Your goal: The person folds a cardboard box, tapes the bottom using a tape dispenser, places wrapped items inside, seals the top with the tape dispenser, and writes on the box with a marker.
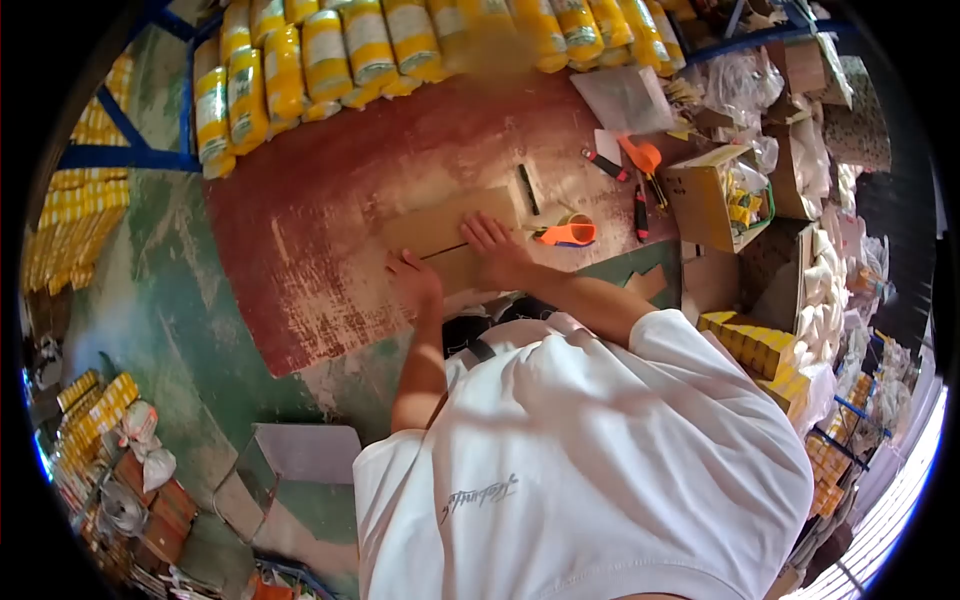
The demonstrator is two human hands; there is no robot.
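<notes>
A brown cardboard box (420, 222) lies on the worn red tabletop, its top flaps meeting along a dark seam. My left hand (415, 280) rests on the box's left end, fingers stretched out. Flat across the right part of the flaps, my right hand (498, 252) has its fingers extended. Neither hand holds anything. Just right of my right hand is an orange tape dispenser (568, 232) with a roll in it. A black marker-like stick (528, 190) lies beyond the box's far right corner.
Yellow wrapped packages (330, 55) line the table's far edge. To the right are a red-and-black utility knife (605, 164), another such knife (640, 208), a second orange dispenser (640, 154) and an open carton (700, 205). A chair (305, 440) stands behind on the left.
</notes>
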